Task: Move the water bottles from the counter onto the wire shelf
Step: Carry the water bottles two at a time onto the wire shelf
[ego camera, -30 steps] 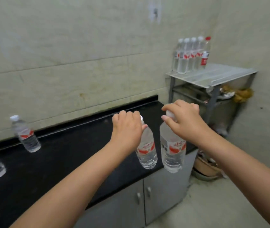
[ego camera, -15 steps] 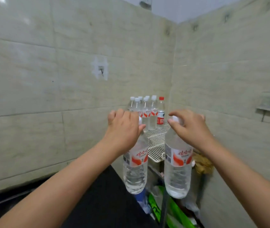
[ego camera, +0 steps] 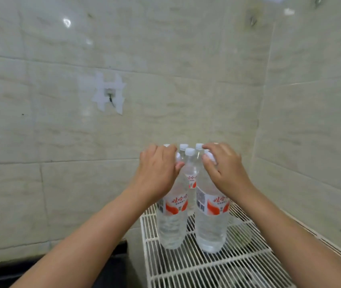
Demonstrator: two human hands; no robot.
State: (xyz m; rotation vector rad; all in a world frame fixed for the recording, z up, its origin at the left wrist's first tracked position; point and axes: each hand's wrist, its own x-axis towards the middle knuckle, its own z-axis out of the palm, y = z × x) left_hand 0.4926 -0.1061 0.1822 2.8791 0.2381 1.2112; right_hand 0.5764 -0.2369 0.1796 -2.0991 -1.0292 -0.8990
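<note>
Two clear water bottles with red-and-white labels stand side by side over the white wire shelf [ego camera: 217,267]. My left hand [ego camera: 157,173] grips the cap and neck of the left bottle [ego camera: 172,221]. My right hand [ego camera: 225,169] grips the top of the right bottle [ego camera: 211,225]. Both bottle bases are at or just above the wires; I cannot tell if they touch. Behind them, several more white-capped bottles [ego camera: 190,163] stand against the wall, mostly hidden by my hands.
Tiled walls meet in a corner right behind the shelf. A sliver of the black counter [ego camera: 51,267] shows at the lower left. A wall hook on white tape [ego camera: 109,94] sits above and to the left. The shelf's near part is bare wire.
I have moved in over the shelf. Both bottles, carried in the air before, have come down to the wire surface in front of the earlier row.
</note>
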